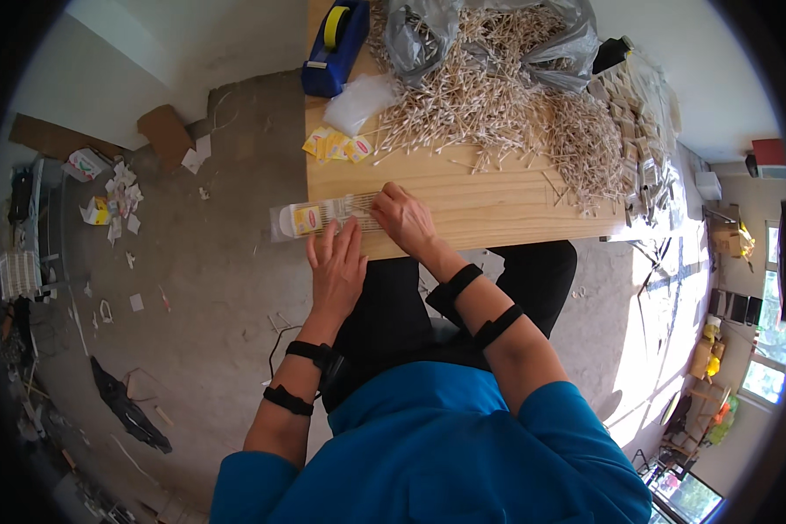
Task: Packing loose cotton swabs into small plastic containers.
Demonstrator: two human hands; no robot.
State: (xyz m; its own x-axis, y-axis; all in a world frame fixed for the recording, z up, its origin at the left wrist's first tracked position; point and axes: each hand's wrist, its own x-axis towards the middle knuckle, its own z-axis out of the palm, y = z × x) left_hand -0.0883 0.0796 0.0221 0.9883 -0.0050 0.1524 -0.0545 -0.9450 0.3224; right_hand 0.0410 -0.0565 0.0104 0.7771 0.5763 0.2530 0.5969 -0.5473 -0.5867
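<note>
A slim clear plastic bag [279, 224] lies along the near left edge of the wooden table, with a yellow-and-white label card [306, 219] at its left end. Thin cotton swabs [349, 208] run lengthwise beside the card, inside or on the bag. My left hand [336, 264] rests at the table edge, fingers stretched out and their tips touching the bag's near side. At the right end of the swabs, my right hand [403, 220] is closed with curled fingers around them; its fingertips are partly hidden.
A big heap of loose cotton swabs [480, 113] spreads across the far side, under grey plastic bags [424, 39]. A blue tape dispenser [327, 74], yellow label cards [336, 146] and clear plastic [361, 100] lie far left. Several filled packs [642, 131] are piled at right.
</note>
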